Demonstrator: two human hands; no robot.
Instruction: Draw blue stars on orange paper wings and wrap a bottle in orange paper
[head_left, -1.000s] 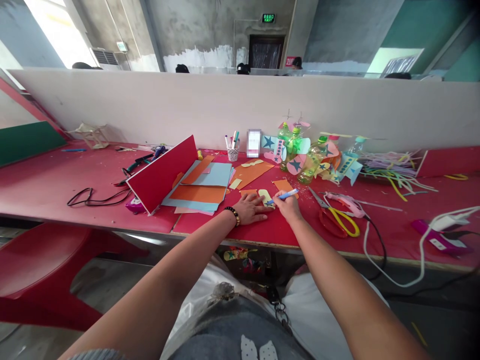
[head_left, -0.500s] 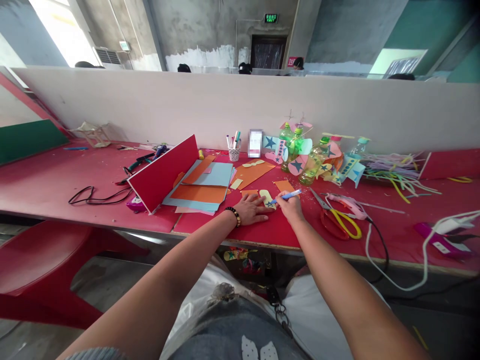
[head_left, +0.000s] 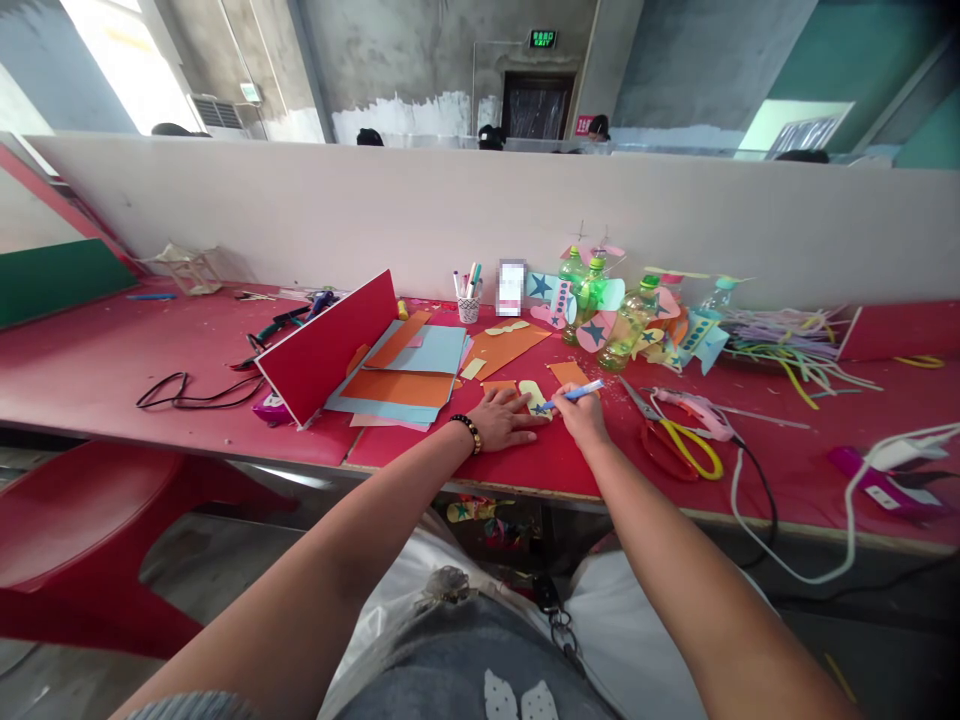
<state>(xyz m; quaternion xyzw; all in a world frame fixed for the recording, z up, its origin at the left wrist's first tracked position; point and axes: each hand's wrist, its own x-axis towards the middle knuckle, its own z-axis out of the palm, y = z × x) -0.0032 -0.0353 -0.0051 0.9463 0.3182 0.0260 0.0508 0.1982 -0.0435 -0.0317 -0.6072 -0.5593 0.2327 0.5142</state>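
Note:
My right hand (head_left: 584, 415) is closed around a blue marker (head_left: 581, 391), its tip down on a pale yellow paper cutout (head_left: 531, 390) with a dark blue star drawn on it. Flat on the table beside the cutout lies my left hand (head_left: 501, 420), fingers spread, their tips resting at the cutout's edge. Orange paper pieces (head_left: 570, 373) sit just beyond my hands. Scissors with yellow and red handles (head_left: 694, 450) lie right of my right hand, next to a pink glue gun (head_left: 697, 412).
Coloured paper sheets (head_left: 405, 388) are stacked left, against a red divider (head_left: 330, 350). Behind stand a cup of markers (head_left: 468, 307), a phone (head_left: 511, 287) and decorated plastic bottles (head_left: 622, 330). Pipe cleaners (head_left: 784, 335) lie at the right, and a white cable (head_left: 851, 520) hangs over the front edge.
Almost nothing differs. The marker in my right hand has shifted very slightly; my left hand stays in place on the table.

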